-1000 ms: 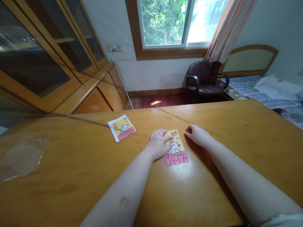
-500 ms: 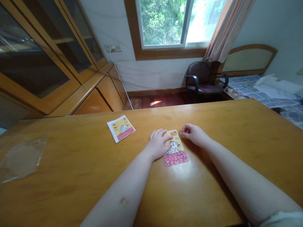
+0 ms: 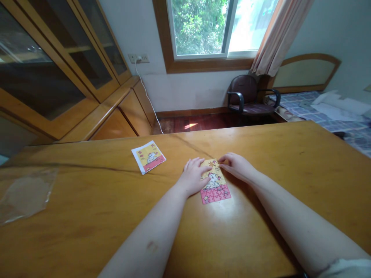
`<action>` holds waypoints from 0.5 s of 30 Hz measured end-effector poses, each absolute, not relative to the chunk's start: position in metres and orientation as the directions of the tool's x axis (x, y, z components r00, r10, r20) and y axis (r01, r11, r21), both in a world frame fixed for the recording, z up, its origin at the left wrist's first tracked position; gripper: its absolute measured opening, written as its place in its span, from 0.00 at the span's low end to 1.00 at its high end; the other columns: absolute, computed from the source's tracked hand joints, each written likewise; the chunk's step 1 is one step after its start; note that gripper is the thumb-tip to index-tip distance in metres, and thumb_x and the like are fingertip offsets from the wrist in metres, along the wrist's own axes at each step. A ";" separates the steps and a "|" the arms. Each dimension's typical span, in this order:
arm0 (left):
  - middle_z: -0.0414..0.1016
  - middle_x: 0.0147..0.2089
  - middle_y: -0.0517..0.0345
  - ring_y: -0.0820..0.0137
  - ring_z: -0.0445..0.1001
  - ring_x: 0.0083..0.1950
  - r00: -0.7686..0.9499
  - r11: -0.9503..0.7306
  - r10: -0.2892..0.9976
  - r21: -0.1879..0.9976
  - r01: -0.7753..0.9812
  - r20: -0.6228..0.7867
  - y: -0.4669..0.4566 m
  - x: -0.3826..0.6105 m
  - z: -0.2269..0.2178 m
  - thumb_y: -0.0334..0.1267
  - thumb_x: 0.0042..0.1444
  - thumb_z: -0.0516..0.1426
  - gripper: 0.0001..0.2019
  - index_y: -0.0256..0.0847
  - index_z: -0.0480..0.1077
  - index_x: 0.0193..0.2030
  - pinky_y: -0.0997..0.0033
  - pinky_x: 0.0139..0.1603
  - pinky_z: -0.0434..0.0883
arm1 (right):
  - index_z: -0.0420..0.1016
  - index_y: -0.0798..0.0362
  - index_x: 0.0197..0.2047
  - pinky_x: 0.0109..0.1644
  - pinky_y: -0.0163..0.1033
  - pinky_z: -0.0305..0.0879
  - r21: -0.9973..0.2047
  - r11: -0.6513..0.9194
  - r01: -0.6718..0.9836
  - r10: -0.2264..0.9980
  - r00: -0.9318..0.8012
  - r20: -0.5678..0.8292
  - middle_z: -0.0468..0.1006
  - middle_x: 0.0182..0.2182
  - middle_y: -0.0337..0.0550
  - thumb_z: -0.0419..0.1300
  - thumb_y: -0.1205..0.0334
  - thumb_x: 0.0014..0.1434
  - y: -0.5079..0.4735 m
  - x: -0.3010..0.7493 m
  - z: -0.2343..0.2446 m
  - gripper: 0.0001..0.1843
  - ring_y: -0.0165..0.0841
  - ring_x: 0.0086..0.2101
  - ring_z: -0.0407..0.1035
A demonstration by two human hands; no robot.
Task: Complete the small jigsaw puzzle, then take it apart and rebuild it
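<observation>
A small jigsaw puzzle (image 3: 216,193) lies flat on the wooden table, with a white animal on yellow above a pink band. Near its top, a piece-shaped gap (image 3: 212,163) shows wood-coloured surface. Spread over the puzzle's left side is my left hand (image 3: 193,177), open, its fingertips resting on the pieces and hiding part of them. My right hand (image 3: 236,165) is at the upper right edge, thumb and forefinger pinched together at the puzzle's border. Whatever is between those fingertips is too small to make out.
A picture card (image 3: 149,157) with the same design and a white margin lies left of the puzzle. Farther left is a clear plastic bag (image 3: 29,195). Beyond the table's far edge stand a glass-doored cabinet (image 3: 95,92), an armchair (image 3: 245,94) and a bed (image 3: 310,106).
My right hand has moved slightly left, bringing its fingertips to the puzzle's upper right edge. The left hand stays in place. A thin shadow now crosses the table's left part.
</observation>
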State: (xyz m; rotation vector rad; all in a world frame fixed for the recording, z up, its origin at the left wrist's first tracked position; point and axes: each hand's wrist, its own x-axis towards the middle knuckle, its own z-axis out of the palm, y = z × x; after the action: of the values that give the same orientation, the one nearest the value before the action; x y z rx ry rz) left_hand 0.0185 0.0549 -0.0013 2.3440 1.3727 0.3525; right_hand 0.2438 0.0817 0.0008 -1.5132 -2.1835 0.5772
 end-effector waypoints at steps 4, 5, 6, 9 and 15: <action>0.59 0.67 0.51 0.57 0.54 0.68 0.464 -0.418 0.886 0.460 0.783 0.016 0.055 0.019 -0.001 0.47 0.55 0.58 0.24 0.50 0.68 0.59 0.49 0.70 0.49 | 0.80 0.49 0.34 0.49 0.39 0.68 -0.568 0.496 0.657 0.851 -0.497 0.169 0.79 0.43 0.43 0.59 0.62 0.58 0.084 0.248 -0.002 0.08 0.34 0.41 0.73; 0.58 0.68 0.50 0.57 0.54 0.69 0.458 -0.415 0.889 0.462 0.784 0.021 0.055 0.019 -0.001 0.47 0.54 0.58 0.26 0.49 0.66 0.61 0.50 0.70 0.49 | 0.81 0.48 0.34 0.50 0.40 0.68 -0.561 0.519 0.646 0.836 -0.521 0.173 0.79 0.44 0.43 0.58 0.62 0.58 0.083 0.248 -0.002 0.09 0.34 0.42 0.74; 0.58 0.68 0.49 0.57 0.54 0.69 0.454 -0.413 0.891 0.464 0.784 0.025 0.055 0.019 -0.002 0.47 0.54 0.58 0.28 0.47 0.64 0.62 0.50 0.70 0.49 | 0.81 0.48 0.35 0.50 0.40 0.69 -0.549 0.533 0.643 0.825 -0.538 0.172 0.79 0.44 0.42 0.58 0.62 0.59 0.083 0.248 -0.002 0.10 0.35 0.42 0.74; 0.58 0.68 0.48 0.57 0.54 0.69 0.441 -0.397 0.897 0.472 0.787 0.019 0.056 0.019 -0.003 0.48 0.53 0.58 0.31 0.43 0.62 0.63 0.51 0.70 0.48 | 0.82 0.47 0.37 0.51 0.40 0.69 -0.524 0.558 0.644 0.806 -0.570 0.157 0.80 0.44 0.42 0.56 0.61 0.60 0.082 0.247 -0.001 0.12 0.35 0.43 0.74; 0.60 0.67 0.49 0.57 0.54 0.69 0.452 -0.397 0.892 0.476 0.785 -0.001 0.056 0.019 -0.002 0.48 0.53 0.57 0.31 0.40 0.62 0.63 0.52 0.71 0.48 | 0.81 0.48 0.40 0.52 0.39 0.68 -0.507 0.579 0.638 0.790 -0.592 0.158 0.79 0.45 0.42 0.55 0.62 0.61 0.081 0.246 0.002 0.12 0.34 0.44 0.73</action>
State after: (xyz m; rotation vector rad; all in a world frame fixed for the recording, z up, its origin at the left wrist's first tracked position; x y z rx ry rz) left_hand 0.0190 0.0563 -0.0020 2.2971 1.4116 0.3556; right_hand 0.2463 0.0809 0.0016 -1.1570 -2.4452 0.5729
